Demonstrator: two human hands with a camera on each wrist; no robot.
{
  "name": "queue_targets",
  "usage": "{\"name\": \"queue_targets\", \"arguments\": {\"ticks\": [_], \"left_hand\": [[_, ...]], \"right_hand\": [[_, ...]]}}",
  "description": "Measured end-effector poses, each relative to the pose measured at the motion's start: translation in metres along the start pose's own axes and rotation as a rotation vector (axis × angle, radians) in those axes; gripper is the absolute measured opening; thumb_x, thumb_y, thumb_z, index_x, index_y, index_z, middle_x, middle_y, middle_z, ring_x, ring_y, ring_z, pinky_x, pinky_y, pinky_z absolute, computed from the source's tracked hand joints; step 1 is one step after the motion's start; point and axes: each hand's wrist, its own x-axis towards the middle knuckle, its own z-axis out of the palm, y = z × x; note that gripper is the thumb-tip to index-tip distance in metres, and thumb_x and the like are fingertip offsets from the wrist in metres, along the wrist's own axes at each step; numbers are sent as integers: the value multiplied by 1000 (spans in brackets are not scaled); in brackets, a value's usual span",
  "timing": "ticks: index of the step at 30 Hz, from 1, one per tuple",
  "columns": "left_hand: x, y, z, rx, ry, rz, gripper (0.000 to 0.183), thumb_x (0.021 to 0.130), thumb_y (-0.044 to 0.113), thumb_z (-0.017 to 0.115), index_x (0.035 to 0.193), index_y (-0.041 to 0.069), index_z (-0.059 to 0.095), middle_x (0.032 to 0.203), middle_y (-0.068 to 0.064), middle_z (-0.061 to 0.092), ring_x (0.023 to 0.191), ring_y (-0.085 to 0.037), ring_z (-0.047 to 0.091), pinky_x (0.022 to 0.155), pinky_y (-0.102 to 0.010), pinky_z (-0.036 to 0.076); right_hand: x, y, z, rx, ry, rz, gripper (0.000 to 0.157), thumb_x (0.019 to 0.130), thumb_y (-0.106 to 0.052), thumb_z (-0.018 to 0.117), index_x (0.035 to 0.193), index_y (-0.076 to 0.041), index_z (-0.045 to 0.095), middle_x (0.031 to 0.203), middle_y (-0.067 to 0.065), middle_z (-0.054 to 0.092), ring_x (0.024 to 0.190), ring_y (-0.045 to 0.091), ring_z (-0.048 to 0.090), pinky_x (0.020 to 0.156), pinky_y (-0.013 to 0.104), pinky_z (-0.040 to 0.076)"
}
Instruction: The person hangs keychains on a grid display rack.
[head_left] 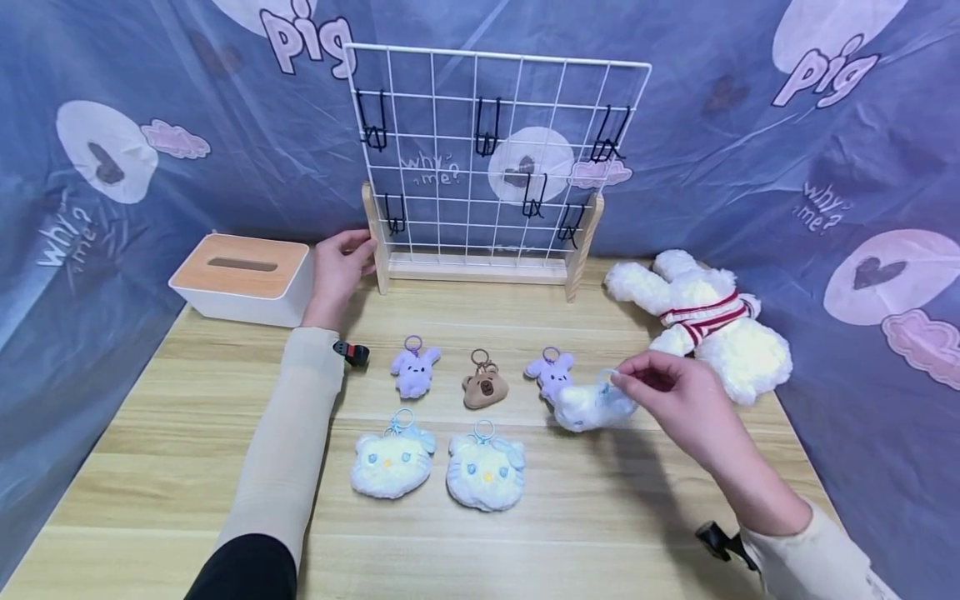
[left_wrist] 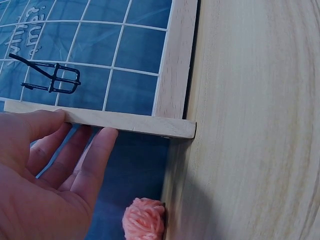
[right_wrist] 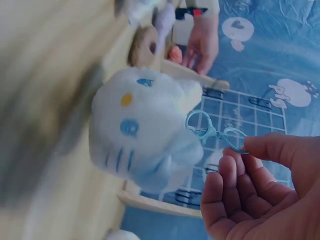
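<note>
"Pinching what, the right hand (head_left: 678, 408)?"

"A light-blue ring (right_wrist: 235, 140), between thumb and index finger. The other fingers are curled, as the right wrist view shows. From that ring hangs the white cat-face plush (head_left: 588, 408), right of centre in the head view."

"Which way is its face turned?"

"In the right wrist view its face shows at centre left, tipped sideways: two blue eyes, a yellow nose, blue whiskers and a pale blue bow. In the head view it covers part of the right purple rabbit charm (head_left: 551, 371); whether they touch, I can't tell."

"And the left hand (head_left: 341, 267)?"

"Upper left of centre, at the outer side of the rack's left wooden upright (head_left: 377, 242). The fingers are a little bent and parted, tips against the wood, the thumb at its edge."

"What fills the middle of the frame?"

"The left purple rabbit charm (head_left: 415, 371), a brown bear charm (head_left: 484, 387) beside it, and below them two more cat-face plushes (head_left: 486, 475), side by side on the wooden table (head_left: 172, 467)."

"Around those?"

"Top centre, the white wire grid (head_left: 468, 158) with black hooks (head_left: 487, 137); at left, a tissue box (head_left: 243, 275); at right, a white plush toy (head_left: 738, 350) in a striped sweater."
</note>
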Motion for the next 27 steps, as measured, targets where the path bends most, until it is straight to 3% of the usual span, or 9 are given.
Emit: {"name": "queue_targets", "arguments": {"ticks": [5, 11, 16, 21, 27], "left_hand": [[0, 0, -1, -12, -4, 2, 35, 110, 12, 73, 142, -2, 73, 112, -3, 75, 89, -5, 74, 87, -26, 73], [-1, 0, 0, -14, -11, 3, 35, 110, 13, 72, 143, -2, 73, 114, -5, 74, 91, -6, 74, 86, -24, 73], [-2, 0, 1, -8, -11, -8, 35, 110, 13, 72, 142, -1, 74, 112, -3, 75, 92, -7, 74, 85, -22, 72], [-3, -1, -1, -9, -8, -9, 35, 110, 12, 73, 141, -1, 74, 113, -3, 75, 91, -8, 75, 85, -22, 72], [-1, -1, -1, -11, -12, -5, 35, 109, 13, 74, 141, -1, 74, 109, 1, 75, 90, -9, 75, 83, -21, 72]], "right_hand": [[18, -3, -16, -10, 41, -18, 11, 104, -19, 82, 107, -9, 84, 95, 3, 81, 78, -3, 61, 63, 14, 51], [39, -2, -26, -17, 51, 1, 16, 105, -24, 81, 110, -9, 83, 89, -13, 75, 77, -2, 61, 62, 14, 50], [53, -3, -27, 40, 48, 9, 20, 107, -25, 79, 113, -7, 82, 89, -25, 71, 81, -4, 63, 68, 10, 51], [66, -2, -24, 141, 43, 52, 25, 108, -29, 78, 116, -5, 79, 93, -24, 72, 88, 0, 64, 73, 11, 54], [84, 5, -22, 194, 70, 62, 27, 106, -29, 80, 116, -4, 78, 90, -23, 70, 83, 1, 60, 67, 13, 51]]}}
